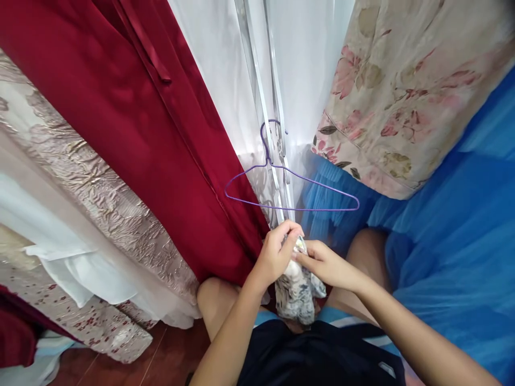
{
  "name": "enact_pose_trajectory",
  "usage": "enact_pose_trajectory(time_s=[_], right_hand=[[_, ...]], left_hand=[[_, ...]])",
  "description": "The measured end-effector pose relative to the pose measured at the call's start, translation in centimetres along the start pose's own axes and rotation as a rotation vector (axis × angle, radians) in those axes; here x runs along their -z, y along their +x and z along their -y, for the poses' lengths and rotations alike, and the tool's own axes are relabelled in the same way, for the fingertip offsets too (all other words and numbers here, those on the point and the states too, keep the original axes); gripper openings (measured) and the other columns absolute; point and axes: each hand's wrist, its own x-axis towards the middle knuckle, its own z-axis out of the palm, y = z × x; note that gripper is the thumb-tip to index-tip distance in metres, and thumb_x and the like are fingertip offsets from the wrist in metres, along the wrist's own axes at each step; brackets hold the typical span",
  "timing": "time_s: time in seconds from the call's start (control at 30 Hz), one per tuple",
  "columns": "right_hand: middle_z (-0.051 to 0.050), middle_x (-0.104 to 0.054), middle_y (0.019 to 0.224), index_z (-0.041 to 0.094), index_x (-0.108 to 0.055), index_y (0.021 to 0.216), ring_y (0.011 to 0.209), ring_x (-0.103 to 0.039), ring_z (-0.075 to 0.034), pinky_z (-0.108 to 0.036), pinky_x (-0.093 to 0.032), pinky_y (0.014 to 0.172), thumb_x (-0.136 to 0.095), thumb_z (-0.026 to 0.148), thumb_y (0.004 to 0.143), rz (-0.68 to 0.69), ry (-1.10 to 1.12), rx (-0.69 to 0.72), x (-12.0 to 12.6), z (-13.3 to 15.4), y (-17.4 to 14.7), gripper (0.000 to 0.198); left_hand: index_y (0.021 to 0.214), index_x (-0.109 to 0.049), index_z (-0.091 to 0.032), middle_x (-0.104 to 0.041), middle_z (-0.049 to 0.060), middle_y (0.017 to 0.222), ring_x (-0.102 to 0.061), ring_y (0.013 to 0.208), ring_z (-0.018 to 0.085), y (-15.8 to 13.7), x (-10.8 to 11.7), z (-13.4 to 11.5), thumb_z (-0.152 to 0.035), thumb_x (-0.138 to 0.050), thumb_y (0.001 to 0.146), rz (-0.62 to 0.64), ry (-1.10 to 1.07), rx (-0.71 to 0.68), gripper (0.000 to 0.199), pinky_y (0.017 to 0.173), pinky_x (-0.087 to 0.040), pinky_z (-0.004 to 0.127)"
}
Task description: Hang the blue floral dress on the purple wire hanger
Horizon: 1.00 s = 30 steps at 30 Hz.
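Observation:
My left hand is closed on the upper part of a bunched grey-and-white patterned cloth garment. From the other side my right hand pinches the same fabric, its fingertips close to the left ones. The garment droops in folds between my knees, and its exact kind cannot be made out. Just beyond my hands a purple wire hanger hangs with no clothing on it. Its hook is at narrow white glossy upright strips, whose lower ends run down behind my hands.
Long garments hang all around: dark red satin and embossed pinkish brocade on the left, white fabric ahead, floral cloth and blue tulle on the right. Reddish floor tiles show at lower left.

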Motion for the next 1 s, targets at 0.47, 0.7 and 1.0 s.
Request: enact_pose_trajectory(time_s=[0.47, 0.7, 1.0], right_hand=[[-0.006, -0.065, 0.081, 0.022, -0.07, 0.083, 0.075, -0.059, -0.022, -0.03, -0.045, 0.069, -0.056, 0.03, 0.093, -0.5, -0.397, 0.193, 9.7, 2.3, -3.2, 0.02], [-0.005, -0.07, 0.079, 0.017, -0.074, 0.081, 0.074, -0.062, -0.019, -0.027, -0.048, 0.067, -0.063, 0.051, 0.087, -0.396, -0.097, 0.164, 14.2, 3.1, 6.2, 0.036], [-0.004, -0.073, 0.069, 0.013, -0.076, 0.078, 0.053, -0.064, -0.013, -0.022, -0.05, 0.05, -0.084, 0.048, 0.067, -0.156, 0.374, -0.113, 12.9, 2.7, 9.7, 0.037]], left_hand=[[0.108, -0.068, -0.015, -0.066, 0.005, 0.099, -0.059, 0.089, 0.018, -3.1, -3.4, 3.6, -0.046, -0.074, 0.084, 0.281, -0.505, 0.336, 0.04, 0.078, -0.047, 0.025], [0.086, -0.067, -0.011, -0.06, 0.003, 0.079, -0.052, 0.074, 0.015, -2.3, -0.5, 4.4, -0.05, -0.064, 0.089, 0.098, -0.23, 0.233, 0.039, 0.066, -0.04, 0.023], [0.089, -0.072, -0.015, -0.064, 0.004, 0.08, -0.055, 0.072, 0.018, -4.8, 7.0, 6.0, -0.05, -0.067, 0.086, 0.036, 0.088, 0.333, 0.035, 0.068, -0.043, 0.028]])
